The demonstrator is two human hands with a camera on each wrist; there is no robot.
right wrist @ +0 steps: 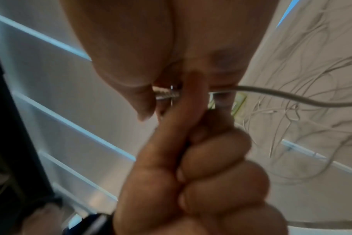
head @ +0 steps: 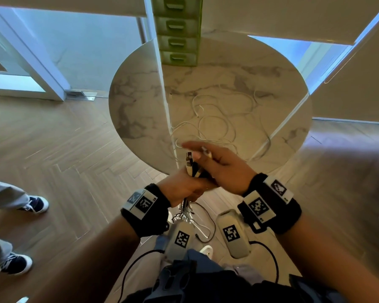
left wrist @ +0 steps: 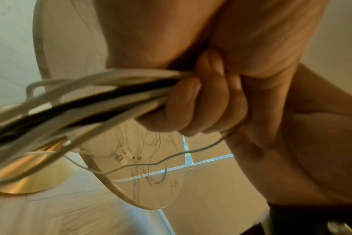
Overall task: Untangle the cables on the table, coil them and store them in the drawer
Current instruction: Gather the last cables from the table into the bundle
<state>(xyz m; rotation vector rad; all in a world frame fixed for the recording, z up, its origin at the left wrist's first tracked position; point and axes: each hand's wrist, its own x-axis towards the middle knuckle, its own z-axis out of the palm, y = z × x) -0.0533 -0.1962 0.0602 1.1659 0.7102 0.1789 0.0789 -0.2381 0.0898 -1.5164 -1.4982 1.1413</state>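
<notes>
My left hand grips a bundle of black and white cables just off the near edge of the round marble table. The plugs stick up above the fist. In the left wrist view my fingers curl round the bundle. My right hand lies over the left and pinches the end of a white cable. That cable trails off to the right. More white cables lie looped and tangled on the table. A green drawer unit stands at the table's back, all drawers closed.
The bundle's loose ends hang below my left hand toward the wooden floor. Another person's dark sneakers stand at the left. The table's gold base is under the top. Glass doors flank the table.
</notes>
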